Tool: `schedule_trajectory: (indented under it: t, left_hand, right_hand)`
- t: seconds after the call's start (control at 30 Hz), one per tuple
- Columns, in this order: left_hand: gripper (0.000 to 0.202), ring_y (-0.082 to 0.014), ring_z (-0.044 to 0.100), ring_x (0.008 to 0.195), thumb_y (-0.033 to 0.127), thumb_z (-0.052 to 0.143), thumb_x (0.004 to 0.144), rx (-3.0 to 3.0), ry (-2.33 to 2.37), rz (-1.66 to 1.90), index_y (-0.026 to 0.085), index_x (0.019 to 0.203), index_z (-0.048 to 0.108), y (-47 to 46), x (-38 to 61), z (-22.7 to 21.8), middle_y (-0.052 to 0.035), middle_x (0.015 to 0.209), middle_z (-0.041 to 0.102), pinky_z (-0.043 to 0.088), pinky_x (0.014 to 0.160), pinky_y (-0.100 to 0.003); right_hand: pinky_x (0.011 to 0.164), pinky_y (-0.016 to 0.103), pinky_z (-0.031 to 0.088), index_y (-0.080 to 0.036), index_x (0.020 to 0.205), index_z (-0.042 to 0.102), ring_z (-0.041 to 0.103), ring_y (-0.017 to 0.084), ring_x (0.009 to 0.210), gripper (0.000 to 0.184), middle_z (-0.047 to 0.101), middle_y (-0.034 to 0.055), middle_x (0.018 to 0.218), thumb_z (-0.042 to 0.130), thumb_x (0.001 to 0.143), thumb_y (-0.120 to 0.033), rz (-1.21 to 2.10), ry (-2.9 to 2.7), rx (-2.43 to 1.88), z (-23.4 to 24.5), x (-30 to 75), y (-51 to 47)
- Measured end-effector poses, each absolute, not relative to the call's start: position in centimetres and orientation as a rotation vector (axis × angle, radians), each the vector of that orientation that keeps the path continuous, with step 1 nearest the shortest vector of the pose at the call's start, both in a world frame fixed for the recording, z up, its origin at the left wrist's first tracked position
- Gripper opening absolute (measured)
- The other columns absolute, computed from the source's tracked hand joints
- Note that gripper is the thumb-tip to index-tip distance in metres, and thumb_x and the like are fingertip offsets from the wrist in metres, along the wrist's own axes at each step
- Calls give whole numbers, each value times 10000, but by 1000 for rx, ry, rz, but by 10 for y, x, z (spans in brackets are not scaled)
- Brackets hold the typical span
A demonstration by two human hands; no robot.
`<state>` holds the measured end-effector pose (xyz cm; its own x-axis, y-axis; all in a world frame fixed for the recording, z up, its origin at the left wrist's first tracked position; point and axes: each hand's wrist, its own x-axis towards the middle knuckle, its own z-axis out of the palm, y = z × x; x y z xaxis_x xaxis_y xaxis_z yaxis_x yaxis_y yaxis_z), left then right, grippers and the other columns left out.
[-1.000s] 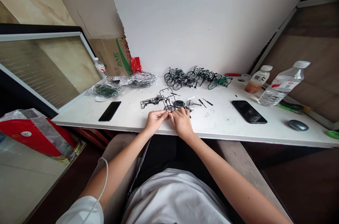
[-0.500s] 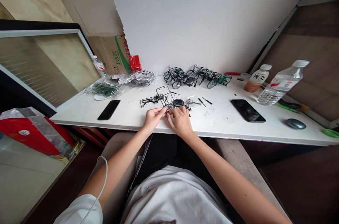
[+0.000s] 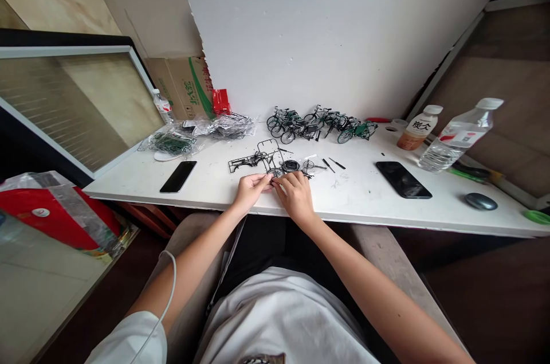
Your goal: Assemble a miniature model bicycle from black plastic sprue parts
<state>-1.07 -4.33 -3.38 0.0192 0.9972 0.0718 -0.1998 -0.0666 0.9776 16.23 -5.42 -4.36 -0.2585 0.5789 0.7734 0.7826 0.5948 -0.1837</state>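
Head view: small dark part (image 3: 272, 180) sits between the fingertips of left hand (image 3: 250, 191) and right hand (image 3: 296, 194), over the near strip of the table (image 3: 352, 198); both pinch it narrow, thumb against finger, the right's other fingers curled; exact shape too small to tell; best handled, I judge, with left steady as a clamp and right giving light, straight pushes, since anything that thin could snap; low wrists would make a slip harmless; just beyond, black parts frame (image 3: 251, 163) and dark round piece (image 3: 291, 165) could snag, so work clear of them; dark sticks (image 3: 337, 163) lie rightward; bicycle models (image 3: 359, 131) cluster farther back.
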Motion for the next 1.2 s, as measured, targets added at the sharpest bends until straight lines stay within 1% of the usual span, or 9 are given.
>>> schedule_trajectory:
  t: [0.07,0.23,0.37,0.5,0.73,0.87,0.93,1.03,1.2]
  left_hand:
    - [630,-306,812,944,589,945,699,1129,995,1325,98,1079,834,-43,-10,-34,-159,1042,839,669,931,-500]
    - [582,-322,816,970,562,933,730,1207,992,1394,103,1078,847,-48,-6,-36,-151,1071,840,667,954,-521]
    - [499,-330,819,981,549,888,795,1306,987,1447,128,1062,860,-53,-1,-37,-129,1055,844,673,949,-514]
    - [474,-328,819,985,531,885,800,1333,991,1510,134,1057,863,-53,1,-41,-127,1069,843,673,958,-510]
    - [472,-316,816,1005,538,856,832,1378,989,1473,146,1095,858,-50,-4,-45,-121,1100,840,661,993,-511]
    - [533,-327,813,1003,577,882,785,1347,995,1413,125,1066,857,-48,-7,-42,-145,1096,838,673,953,-506]
    - [543,-324,812,990,586,888,776,1316,1007,1388,119,1051,856,-46,-9,-41,-149,1068,841,677,932,-495]
    - [558,-303,815,929,590,887,777,1265,1019,1362,114,1066,849,-43,-12,-41,-142,1020,844,681,895,-478]
    - [574,-283,812,885,591,911,745,1223,1040,1358,112,1054,844,-42,-13,-41,-136,987,842,679,872,-456]
  right_hand:
    - [787,397,386,-192,1027,710,536,279,947,235,700,97,971,540,1112,-331,-330,-1979,-1153,-42,160,-55]
    - [800,408,349,-181,1079,667,490,295,931,251,645,120,1013,461,1126,-315,-396,-2029,-1291,-37,157,-58]
    - [795,413,322,-200,1020,656,463,305,920,290,614,128,996,413,1132,-313,-418,-2047,-1352,-37,157,-59]
    - [793,405,321,-209,983,657,461,298,917,324,617,122,993,403,1141,-336,-413,-2055,-1343,-38,157,-59]
    - [783,387,366,-210,928,693,516,264,921,349,663,85,897,471,1139,-377,-245,-1982,-1199,-41,161,-57]
    - [817,394,417,-214,901,709,535,275,942,314,680,81,863,560,1103,-402,-139,-1904,-1173,-39,163,-57]
    - [856,403,447,-214,936,717,547,279,955,261,699,84,897,600,1085,-393,-89,-1907,-1132,-38,164,-57]
    - [898,411,477,-216,1079,728,561,286,990,172,727,88,992,627,1071,-355,-33,-1931,-1079,-39,165,-55]
    - [947,417,479,-230,1185,752,569,284,1070,201,750,86,1086,600,1081,-311,-30,-1943,-1045,-42,167,-53]
